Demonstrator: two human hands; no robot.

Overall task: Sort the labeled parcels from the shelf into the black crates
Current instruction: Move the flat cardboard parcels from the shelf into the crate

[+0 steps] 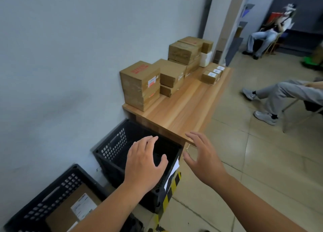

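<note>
Parcels [139, 85] on shelf [183, 109], well beyond hands | left hand [143, 163] spread, empty, over crate [111, 144] | right hand [202, 158] spread, empty

2 black crates [111, 144], 1 labelled parcel [73, 212] in the nearer one, 3 small labelled boxes [209, 77], at least 7 larger cardboard boxes [139, 85] stacked, 1 white foam box [205, 59], 1 wooden shelf [183, 109], 1 left hand [143, 162], 1 right hand [202, 158], 2 seated people [265, 38]

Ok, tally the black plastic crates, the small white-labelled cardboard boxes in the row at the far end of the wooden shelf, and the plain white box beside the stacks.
Black plastic crates: 2
Small white-labelled cardboard boxes: 3
Plain white box: 1
Total: 6
</note>
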